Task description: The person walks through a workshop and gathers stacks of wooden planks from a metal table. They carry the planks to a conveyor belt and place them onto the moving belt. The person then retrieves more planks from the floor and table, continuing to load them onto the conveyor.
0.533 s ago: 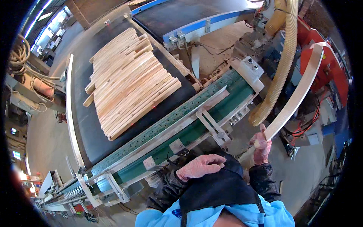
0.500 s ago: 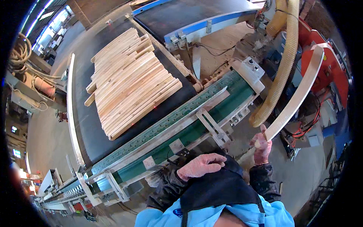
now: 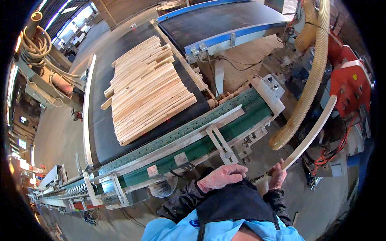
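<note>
My right hand [image 3: 277, 176], in a pink knitted glove, grips the near end of a long, pale wooden strip [image 3: 307, 140]. The strip slants up and away to the right, its far end in front of a red machine part. My left hand [image 3: 223, 178], gloved alike, hovers before my dark apron with its fingers loosely stretched and nothing in them. It is nearest to the slotted metal bracket [image 3: 219, 140] on the green conveyor. Beyond that conveyor, many similar wooden strips [image 3: 150, 94] lie side by side on a wide black belt [image 3: 98, 136].
The green conveyor [image 3: 257, 114] with metal guide rails runs across in front of me. A control box [image 3: 270, 86] with knobs sits at its right end. A ribbed yellow hose [image 3: 309, 88] hangs beside the red machine part [image 3: 350, 88]. Another blue-edged belt [image 3: 225, 22] stands at the back.
My right hand has moved lower with the wooden strip, whose far end has dropped. My left hand stays near the apron. The whole view has shifted slightly.
</note>
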Action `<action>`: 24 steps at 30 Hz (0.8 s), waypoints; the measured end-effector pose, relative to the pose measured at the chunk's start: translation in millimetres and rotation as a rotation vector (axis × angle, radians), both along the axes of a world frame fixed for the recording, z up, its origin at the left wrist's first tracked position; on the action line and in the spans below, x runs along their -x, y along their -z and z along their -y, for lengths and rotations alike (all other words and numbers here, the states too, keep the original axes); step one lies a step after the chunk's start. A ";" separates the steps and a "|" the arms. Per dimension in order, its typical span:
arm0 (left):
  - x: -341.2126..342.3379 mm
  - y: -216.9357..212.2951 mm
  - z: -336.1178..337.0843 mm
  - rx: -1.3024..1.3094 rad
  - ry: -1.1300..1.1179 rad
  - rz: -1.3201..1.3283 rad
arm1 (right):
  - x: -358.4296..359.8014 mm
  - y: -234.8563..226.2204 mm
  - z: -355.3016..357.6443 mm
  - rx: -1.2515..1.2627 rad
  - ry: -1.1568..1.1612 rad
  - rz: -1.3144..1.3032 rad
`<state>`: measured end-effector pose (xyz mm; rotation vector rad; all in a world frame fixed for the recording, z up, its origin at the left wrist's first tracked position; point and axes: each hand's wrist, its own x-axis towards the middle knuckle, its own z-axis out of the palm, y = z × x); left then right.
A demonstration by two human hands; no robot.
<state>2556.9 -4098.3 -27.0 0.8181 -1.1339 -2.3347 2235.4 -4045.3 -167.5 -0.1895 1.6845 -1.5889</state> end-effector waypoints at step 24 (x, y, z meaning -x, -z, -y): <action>15.3 -8.5 6.1 0.034 -0.049 0.098 | 68.1 189.5 -118.6 -0.672 -0.282 0.204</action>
